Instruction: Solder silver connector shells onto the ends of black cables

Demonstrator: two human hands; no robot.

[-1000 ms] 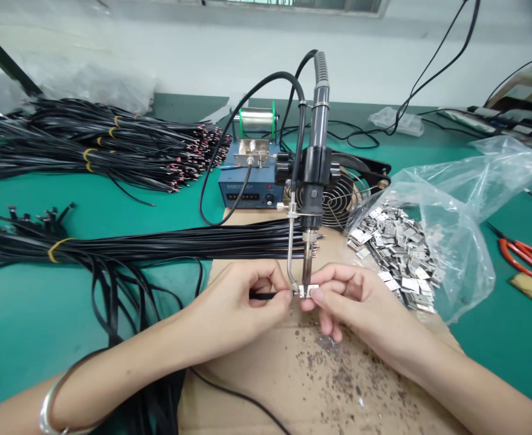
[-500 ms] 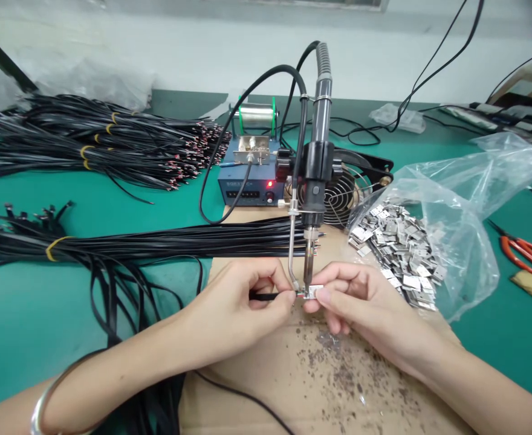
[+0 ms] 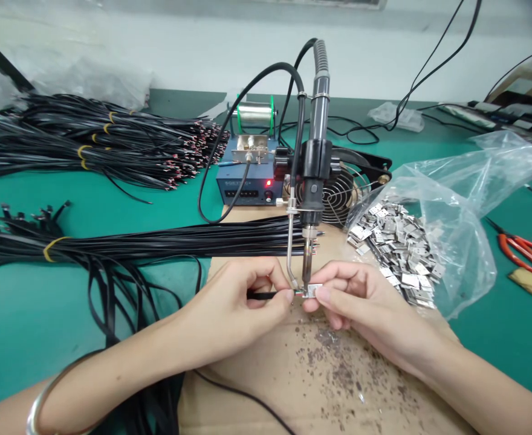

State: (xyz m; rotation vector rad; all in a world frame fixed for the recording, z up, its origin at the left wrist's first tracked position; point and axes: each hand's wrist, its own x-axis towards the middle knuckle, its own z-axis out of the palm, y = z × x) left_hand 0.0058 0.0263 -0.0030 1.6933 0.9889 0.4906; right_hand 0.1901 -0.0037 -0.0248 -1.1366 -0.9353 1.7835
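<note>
Thumb and fingers of my left hand (image 3: 252, 299) pinch a black cable (image 3: 263, 296), whose stripped end with small coloured wires points right. My right hand (image 3: 356, 296) grips a small silvery metal piece (image 3: 313, 290) between thumb and fingers. The wire end meets the left edge of this piece directly below the tip of an upright soldering iron (image 3: 308, 266). Beside the iron, a thin metal feed tube (image 3: 290, 241) curves down to the same spot. Whether the iron tip touches the wires is too small to tell.
Cable bundles (image 3: 148, 241) lie at the left. Behind the iron are a blue control box (image 3: 243, 186), a solder spool (image 3: 254, 115) and a fan (image 3: 336, 196). At the right are a pile of metal pieces (image 3: 402, 254), a plastic bag (image 3: 468, 241) and red-handled scissors (image 3: 524, 254). Cardboard (image 3: 266, 386) lies below.
The whole view has shifted very slightly. Both hands keep their grips, and the cable end and metal piece stay under the iron tip.
</note>
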